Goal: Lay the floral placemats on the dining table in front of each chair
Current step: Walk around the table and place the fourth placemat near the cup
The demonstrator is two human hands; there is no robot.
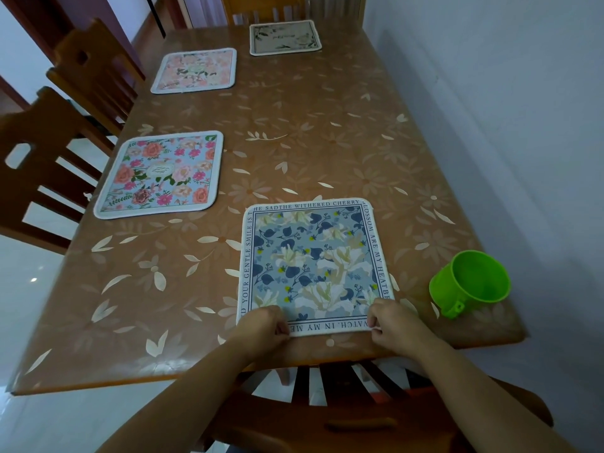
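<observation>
A blue-grey floral placemat (313, 263) with a text border lies flat at the near end of the brown dining table (327, 142). My left hand (261, 325) pinches its near left corner and my right hand (394, 322) pinches its near right corner. A pink-rose placemat (160, 174) lies on the left side before a wooden chair (36, 168). Farther back a pale pink placemat (195, 70) lies before another chair (94, 70). A cream placemat (285, 37) sits at the far end.
A green plastic cup (470, 282) lies tilted on the table's near right corner, close to the white wall (506, 109). A wooden chair back (343, 403) stands directly below my arms. Another chair (261, 9) stands at the far end.
</observation>
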